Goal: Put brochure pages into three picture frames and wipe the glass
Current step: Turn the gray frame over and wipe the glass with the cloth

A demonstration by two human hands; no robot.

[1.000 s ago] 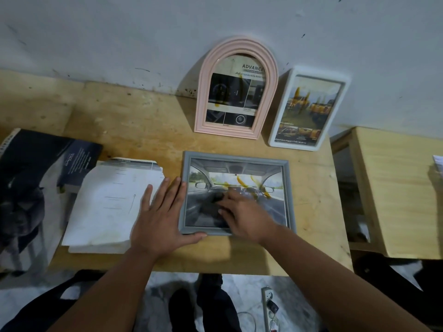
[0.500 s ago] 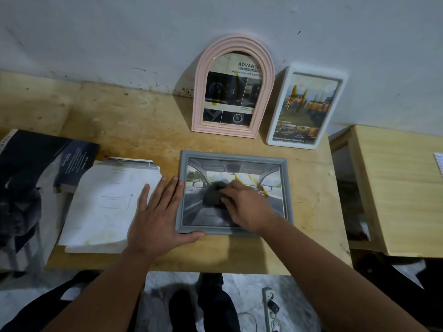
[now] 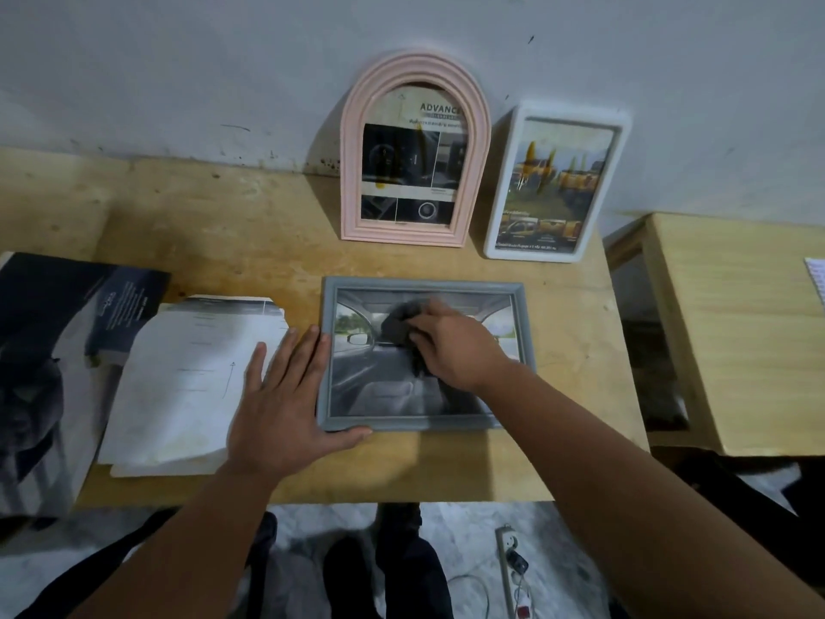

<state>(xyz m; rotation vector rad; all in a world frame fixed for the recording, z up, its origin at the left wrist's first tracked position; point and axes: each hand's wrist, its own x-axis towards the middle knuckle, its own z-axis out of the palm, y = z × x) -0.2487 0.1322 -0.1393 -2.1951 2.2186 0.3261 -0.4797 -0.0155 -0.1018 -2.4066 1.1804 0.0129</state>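
A grey picture frame lies flat on the wooden table, holding a page with a car interior. My right hand presses a dark cloth onto the upper middle of its glass. My left hand lies flat with fingers spread, braced against the frame's left edge, thumb along its front corner. A pink arched frame and a white rectangular frame lean upright against the wall behind, each with a brochure page inside.
A stack of white paper sheets lies left of the grey frame, with a dark brochure further left. A second wooden table stands to the right across a gap. A power strip lies on the floor.
My right hand has moved the cloth up the glass, from the lower middle toward the top of the picture. My left hand has stayed against the frame's left edge.
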